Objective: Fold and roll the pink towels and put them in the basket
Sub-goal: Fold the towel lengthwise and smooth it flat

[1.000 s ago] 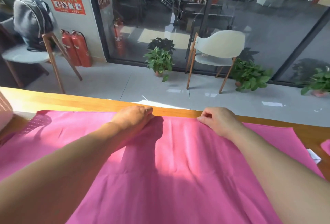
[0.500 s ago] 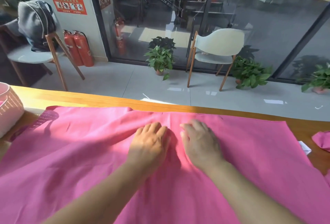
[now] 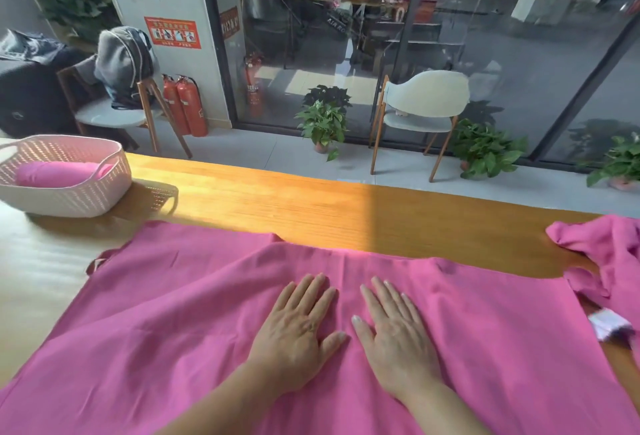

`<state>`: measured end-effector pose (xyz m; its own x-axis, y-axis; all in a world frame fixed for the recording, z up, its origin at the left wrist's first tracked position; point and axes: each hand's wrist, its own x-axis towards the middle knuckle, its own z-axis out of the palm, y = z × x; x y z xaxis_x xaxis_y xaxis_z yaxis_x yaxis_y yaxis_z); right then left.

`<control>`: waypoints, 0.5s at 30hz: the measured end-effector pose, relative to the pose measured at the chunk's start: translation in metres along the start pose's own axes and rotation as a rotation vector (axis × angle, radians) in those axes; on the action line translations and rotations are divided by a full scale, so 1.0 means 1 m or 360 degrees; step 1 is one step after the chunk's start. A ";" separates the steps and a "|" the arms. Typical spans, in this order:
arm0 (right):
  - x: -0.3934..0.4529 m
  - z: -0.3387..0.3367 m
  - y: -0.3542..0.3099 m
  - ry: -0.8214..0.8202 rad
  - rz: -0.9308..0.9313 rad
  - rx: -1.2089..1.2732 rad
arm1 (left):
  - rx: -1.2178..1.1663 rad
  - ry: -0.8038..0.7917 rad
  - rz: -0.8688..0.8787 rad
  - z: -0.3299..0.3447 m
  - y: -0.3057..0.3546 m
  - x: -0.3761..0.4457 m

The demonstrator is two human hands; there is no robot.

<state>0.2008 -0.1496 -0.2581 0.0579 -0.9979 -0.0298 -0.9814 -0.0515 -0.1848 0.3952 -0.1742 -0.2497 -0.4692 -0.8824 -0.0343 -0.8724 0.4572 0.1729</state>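
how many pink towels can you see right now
3: a rolled towel in the basket, the spread towel under both hands, a crumpled towel at the table's right edge.

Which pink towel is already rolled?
The one inside the white basket at far left, the rolled towel. The spread towel lies flat under both hands; the crumpled towel sits at the right edge.

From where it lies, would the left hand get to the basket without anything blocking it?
Probably yes. The left hand lies flat on the spread towel; only towel and bare table lie between it and the basket, though it's a long stretch.
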 end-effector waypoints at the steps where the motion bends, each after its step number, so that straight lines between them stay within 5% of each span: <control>1: -0.017 -0.001 -0.003 0.0001 0.0009 0.0005 | -0.0007 0.0000 0.0008 0.000 0.007 -0.014; 10: -0.133 -0.016 -0.025 0.0027 0.0025 0.0103 | -0.0144 0.0021 0.0069 0.005 0.054 -0.112; 15: -0.143 -0.024 -0.040 -0.0085 0.0106 0.0124 | -0.0526 0.0348 0.0026 -0.021 0.039 -0.135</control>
<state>0.2271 -0.0062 -0.2232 0.0047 -0.9953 -0.0967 -0.9664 0.0203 -0.2562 0.4271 -0.0392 -0.2175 -0.4117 -0.8943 0.1752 -0.7572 0.4426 0.4804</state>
